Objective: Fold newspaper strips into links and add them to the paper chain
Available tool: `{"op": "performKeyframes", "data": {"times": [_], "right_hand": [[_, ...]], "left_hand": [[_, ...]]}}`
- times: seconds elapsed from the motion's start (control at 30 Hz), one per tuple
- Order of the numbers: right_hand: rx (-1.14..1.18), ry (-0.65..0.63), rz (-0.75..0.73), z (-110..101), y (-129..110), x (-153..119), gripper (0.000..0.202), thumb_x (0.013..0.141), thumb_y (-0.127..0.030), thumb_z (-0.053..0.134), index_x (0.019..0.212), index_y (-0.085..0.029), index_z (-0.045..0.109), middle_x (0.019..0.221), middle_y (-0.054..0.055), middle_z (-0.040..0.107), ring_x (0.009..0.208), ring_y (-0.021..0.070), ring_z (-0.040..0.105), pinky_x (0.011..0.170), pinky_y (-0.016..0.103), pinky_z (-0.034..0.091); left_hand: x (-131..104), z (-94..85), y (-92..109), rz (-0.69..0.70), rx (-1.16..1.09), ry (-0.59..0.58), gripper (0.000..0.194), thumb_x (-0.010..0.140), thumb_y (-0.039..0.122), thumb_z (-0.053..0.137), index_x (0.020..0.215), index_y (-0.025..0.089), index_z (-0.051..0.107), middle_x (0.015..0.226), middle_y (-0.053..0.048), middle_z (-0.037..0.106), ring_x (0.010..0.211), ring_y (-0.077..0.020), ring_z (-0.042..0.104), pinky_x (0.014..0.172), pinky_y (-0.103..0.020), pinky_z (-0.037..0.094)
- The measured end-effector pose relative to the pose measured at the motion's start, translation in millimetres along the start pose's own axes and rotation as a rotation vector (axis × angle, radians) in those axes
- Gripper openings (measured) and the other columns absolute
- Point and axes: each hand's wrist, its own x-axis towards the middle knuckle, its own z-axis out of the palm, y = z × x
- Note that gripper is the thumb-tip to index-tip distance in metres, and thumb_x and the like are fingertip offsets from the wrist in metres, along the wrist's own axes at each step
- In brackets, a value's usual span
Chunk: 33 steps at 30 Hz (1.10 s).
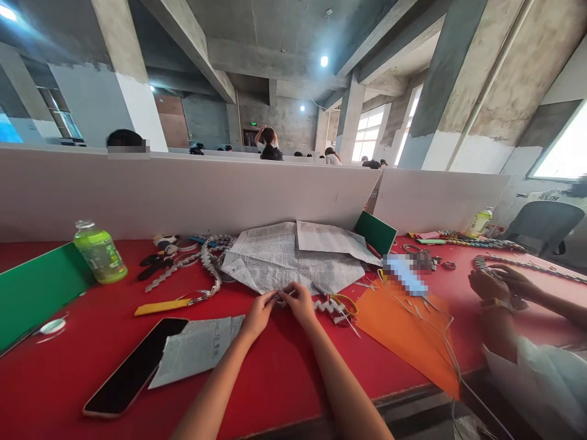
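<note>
My left hand [260, 315] and my right hand [298, 304] meet over the red table, fingertips pinched together on a small pale folded paper strip [279, 297]. The fingers cover most of it. Just right of my right hand lies a grey-white zigzag chain of folded paper [328, 307]; whether it joins the held piece is hidden. Yellow-handled scissors [351, 304] rest against that chain. Large printed paper sheets [275, 256] spread out beyond my fingertips. To the left of my left hand, a torn printed sheet [197, 349] partly covers a black phone [132, 366].
A green bottle [99, 252] stands at the left by a green board [43, 287]. Paper chains [210, 263] and a yellow-handled tool [162, 307] lie nearby. An orange sheet [408, 336] with a cable is at right. Beyond it are a co-worker's hands [498, 284]. A white partition [183, 192] closes the back.
</note>
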Motion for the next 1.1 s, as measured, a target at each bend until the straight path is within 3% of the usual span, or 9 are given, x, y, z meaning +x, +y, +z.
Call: {"op": "performKeyframes", "data": {"times": [0.13,0.33,0.57,0.7,0.83,1.1], "right_hand": [[0.063,-0.029,0.035,1,0,0,0.022,0.069,-0.037,0.062,0.065,-0.019,0.051,0.057,-0.002,0.059,0.05,0.0131,0.054,0.05,0.023,0.039],[0.064,-0.014,0.023,3,6,2,0.022,0.069,-0.039,0.061,0.068,-0.02,0.05,0.06,-0.004,0.054,0.052,0.0115,0.051,0.051,0.022,0.039],[0.135,-0.055,0.019,5,6,4,0.019,0.068,-0.037,0.06,0.07,-0.021,0.052,0.061,-0.004,0.053,0.048,0.01,0.048,0.046,0.021,0.037],[0.13,-0.069,0.011,6,8,4,0.018,0.068,-0.037,0.06,0.073,-0.02,0.055,0.065,-0.003,0.056,0.05,0.0101,0.049,0.046,0.021,0.037],[0.092,-0.073,0.007,7,9,5,0.015,0.067,-0.034,0.06,0.069,-0.02,0.055,0.062,-0.003,0.056,0.049,0.0099,0.049,0.047,0.021,0.037],[0.183,-0.018,0.086,6,3,6,0.024,0.065,-0.042,0.063,0.064,-0.02,0.052,0.047,-0.006,0.05,0.041,0.01,0.046,0.043,0.023,0.036]], "left_hand": [[-1,1.2,-2,0.024,0.026,-0.019,0.033,0.08,0.034,0.047,0.102,0.015,0.063,0.104,-0.009,0.067,0.1,-0.023,0.059,0.09,-0.036,0.044],[-1,7.0,-3,0.046,0.083,0.055,0.033,0.08,0.034,0.046,0.1,0.016,0.064,0.104,-0.009,0.066,0.105,-0.0237,0.056,0.094,-0.039,0.041],[2,1.5,1,0.08,0.074,0.164,0.029,0.072,0.035,0.056,0.091,0.016,0.068,0.094,-0.008,0.068,0.093,-0.0221,0.06,0.085,-0.036,0.046],[3,-3.1,3,0.008,-0.017,0.164,0.035,0.067,0.034,0.061,0.094,0.014,0.068,0.095,-0.009,0.069,0.087,-0.0227,0.063,0.079,-0.035,0.05],[2,-4.0,5,0.01,0.052,0.147,0.035,0.068,0.032,0.059,0.097,0.013,0.067,0.082,-0.007,0.07,0.072,-0.0197,0.063,0.068,-0.031,0.051],[-1,0.3,9,0.195,0.318,0.201,0.023,0.079,0.028,0.05,0.091,0.019,0.067,0.095,-0.009,0.069,0.091,-0.0223,0.061,0.084,-0.035,0.047]]}}
